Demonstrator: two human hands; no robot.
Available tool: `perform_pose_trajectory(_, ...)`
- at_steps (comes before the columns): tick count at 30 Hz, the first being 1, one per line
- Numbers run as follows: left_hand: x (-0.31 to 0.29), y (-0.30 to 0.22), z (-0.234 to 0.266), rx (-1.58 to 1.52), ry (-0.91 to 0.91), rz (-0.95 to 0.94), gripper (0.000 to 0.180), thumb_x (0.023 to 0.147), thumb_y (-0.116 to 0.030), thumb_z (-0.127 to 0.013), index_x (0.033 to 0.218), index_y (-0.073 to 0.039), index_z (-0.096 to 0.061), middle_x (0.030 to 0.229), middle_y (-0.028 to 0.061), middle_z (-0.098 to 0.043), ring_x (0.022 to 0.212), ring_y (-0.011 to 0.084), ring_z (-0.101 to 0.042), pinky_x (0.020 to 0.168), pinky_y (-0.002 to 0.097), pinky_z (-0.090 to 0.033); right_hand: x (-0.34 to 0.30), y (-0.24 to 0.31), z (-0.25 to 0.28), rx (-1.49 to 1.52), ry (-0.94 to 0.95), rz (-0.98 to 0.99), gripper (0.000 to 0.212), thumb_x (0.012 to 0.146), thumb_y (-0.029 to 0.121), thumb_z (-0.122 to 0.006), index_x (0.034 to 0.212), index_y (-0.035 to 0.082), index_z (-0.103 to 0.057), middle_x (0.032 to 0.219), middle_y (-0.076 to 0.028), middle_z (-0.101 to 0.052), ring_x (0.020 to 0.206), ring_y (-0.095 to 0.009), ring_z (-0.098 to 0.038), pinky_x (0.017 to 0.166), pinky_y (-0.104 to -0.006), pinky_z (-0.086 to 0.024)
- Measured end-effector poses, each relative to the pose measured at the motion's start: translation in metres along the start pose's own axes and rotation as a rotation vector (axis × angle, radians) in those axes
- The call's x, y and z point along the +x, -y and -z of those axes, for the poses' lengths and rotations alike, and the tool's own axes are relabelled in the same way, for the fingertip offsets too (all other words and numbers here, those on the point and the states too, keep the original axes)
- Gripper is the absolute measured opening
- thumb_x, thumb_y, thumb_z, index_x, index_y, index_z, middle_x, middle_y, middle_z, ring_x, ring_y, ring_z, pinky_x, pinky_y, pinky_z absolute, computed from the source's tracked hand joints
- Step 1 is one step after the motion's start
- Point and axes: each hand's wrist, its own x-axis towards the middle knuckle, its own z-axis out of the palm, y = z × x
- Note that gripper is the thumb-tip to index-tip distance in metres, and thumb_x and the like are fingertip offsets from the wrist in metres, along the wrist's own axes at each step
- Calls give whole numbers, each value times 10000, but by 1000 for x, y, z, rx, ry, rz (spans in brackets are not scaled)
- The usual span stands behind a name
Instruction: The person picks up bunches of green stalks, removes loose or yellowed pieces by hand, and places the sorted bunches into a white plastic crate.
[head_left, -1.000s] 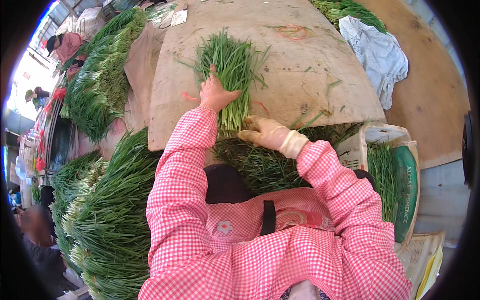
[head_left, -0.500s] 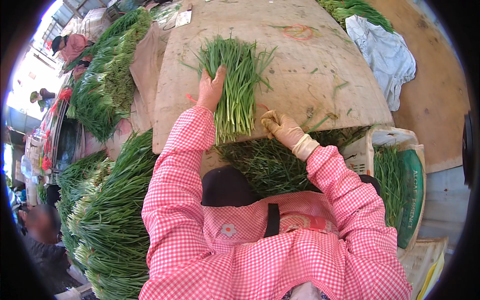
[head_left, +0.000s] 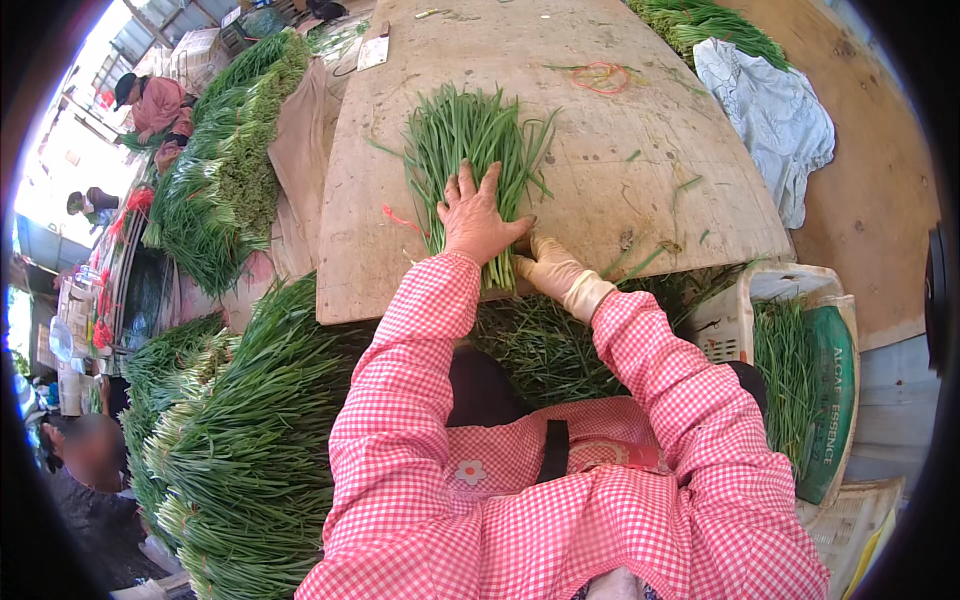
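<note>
Nearest, bottom centre of the frame: one pink-and-white checked smock (head_left: 600, 530), which bore a black strap (head_left: 554, 450) and a flower patch (head_left: 469, 472). Lower left: one large stack of greens (head_left: 250, 430), long-leaved, pale stem ends turned left; past it, at the frame's edge, sat a person in dark clothing (head_left: 95, 525).

Right of centre: one white crate (head_left: 735, 310), which held long green leaves (head_left: 783, 365); a green sack (head_left: 828, 400) stood against their right side. Centre, below the table's near edge: one heap of loose greens (head_left: 545, 350).

Centre: one wooden table (head_left: 590, 190), spotted and scuffed. On its near part lay one bunch of green leaves (head_left: 460, 125), tips up the frame, cut stems at the near edge. Hands, two: the left hand (head_left: 475, 222), bare, lay across the bunch with fingers spread; the right hand (head_left: 552, 268), in a tan glove, was at the stems' right side, its grip impossible to tell.

Left of the bunch: one red string (head_left: 403, 215). Farther up the table: one loop of string (head_left: 600, 77). Upper right: one pale cloth (head_left: 770, 115). Upper left: a second stack of greens (head_left: 235, 150), beside which a person in pink (head_left: 160, 105) bent.
</note>
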Motion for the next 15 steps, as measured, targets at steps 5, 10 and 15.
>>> perform_pose_trajectory(5,1,10,-3,65,-22,23,881,618,-510,-700,1364,-225,-327,1442,217,-128,1295,438,-178,1025,530,-234,0,-4,26,362,-139,-111,615,807,153,-599,1311,-20,-293,992,-110,-590,830,-178,-571,675,-293,-486)
perform_pose_trajectory(10,12,-4,-14,101,23,18,854,593,-472,-731,1340,-265,-375,1462,165,-122,1307,428,-175,1026,546,-239,-23,-49,126,455,-356,-164,430,836,190,-596,1203,39,-431,885,-23,-583,751,-107,-550,609,-238,-467)
perform_pose_trajectory(15,17,4,-19,85,-43,-36,807,626,-358,-715,1346,-250,-368,1428,216,-210,1291,418,-237,1062,468,-224,-179,-32,218,405,-336,-134,350,890,337,-541,1174,132,-517,986,3,-593,818,-63,-550,697,-195,-447)
